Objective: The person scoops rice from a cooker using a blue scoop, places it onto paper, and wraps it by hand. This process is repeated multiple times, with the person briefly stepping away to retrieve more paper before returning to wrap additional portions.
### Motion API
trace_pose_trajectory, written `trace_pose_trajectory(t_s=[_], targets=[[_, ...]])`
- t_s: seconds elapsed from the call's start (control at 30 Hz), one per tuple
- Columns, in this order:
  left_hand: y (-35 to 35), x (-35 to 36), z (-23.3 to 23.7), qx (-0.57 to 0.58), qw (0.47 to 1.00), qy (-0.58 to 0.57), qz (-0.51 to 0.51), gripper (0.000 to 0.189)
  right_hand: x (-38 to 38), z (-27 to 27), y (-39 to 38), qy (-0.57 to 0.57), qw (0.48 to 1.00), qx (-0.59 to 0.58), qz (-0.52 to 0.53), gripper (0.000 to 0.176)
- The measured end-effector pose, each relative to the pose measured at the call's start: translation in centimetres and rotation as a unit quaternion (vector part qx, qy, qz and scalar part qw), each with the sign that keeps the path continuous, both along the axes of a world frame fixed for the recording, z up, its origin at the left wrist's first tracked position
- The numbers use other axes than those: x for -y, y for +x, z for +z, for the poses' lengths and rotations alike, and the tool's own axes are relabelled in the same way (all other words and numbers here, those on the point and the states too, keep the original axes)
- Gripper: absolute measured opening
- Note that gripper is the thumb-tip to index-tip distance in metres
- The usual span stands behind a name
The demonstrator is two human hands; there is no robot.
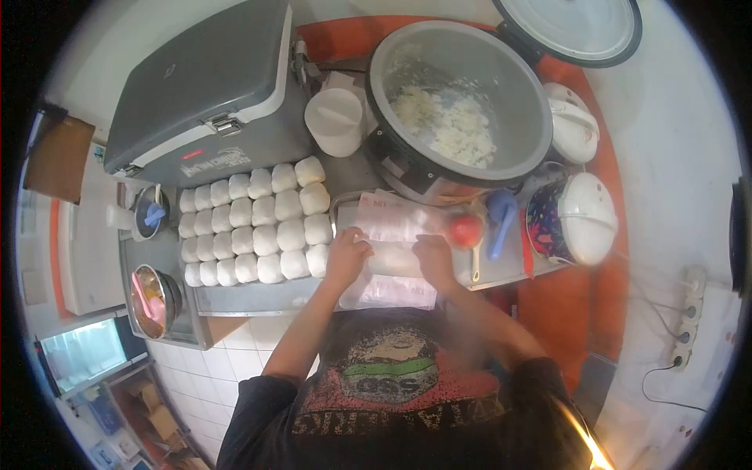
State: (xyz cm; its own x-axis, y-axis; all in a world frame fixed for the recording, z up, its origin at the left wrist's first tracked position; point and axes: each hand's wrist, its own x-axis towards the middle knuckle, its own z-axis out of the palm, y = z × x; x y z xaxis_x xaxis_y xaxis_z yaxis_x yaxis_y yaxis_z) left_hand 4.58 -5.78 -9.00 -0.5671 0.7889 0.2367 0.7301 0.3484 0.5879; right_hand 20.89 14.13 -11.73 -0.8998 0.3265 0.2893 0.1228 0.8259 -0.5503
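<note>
My left hand (350, 254) pinches the left edge of a pale, translucent sheet of wrapping paper (394, 255). At the sheet's other side, my right hand (433, 257) has its fingers curled on the edge. More pinkish wrapping sheets (390, 291) lie under and in front of it, near my shirt. Beyond my hands is another wrapping sheet (395, 218) with faint red print. A red round object (466, 230) sits just right of the sheets. Left of my left hand, white wrapped bundles (265, 238) stand packed in rows.
A large open rice cooker (380, 168) with white rice (462, 129) stands behind the sheets. A blue rice paddle (502, 223) and lidded containers (586, 219) are to the right. A grey cooler box (211, 94) stands back left, a metal bowl (166, 290) with pink tongs front left.
</note>
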Motion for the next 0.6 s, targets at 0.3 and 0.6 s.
trace_pose_trajectory(t_s=[0.3, 0.6], targets=[[2.1, -0.7, -1.8, 0.187, 0.964, -0.138, 0.129, 0.010, 4.5, -2.3, -2.2, -0.018, 0.972, 0.146, -0.182, 0.013], [2.5, 0.5, -4.9, -0.003, 0.997, -0.073, 0.033, 0.014, 4.5, -3.0, -0.4, -0.023, 0.989, 0.113, -0.094, 0.026]])
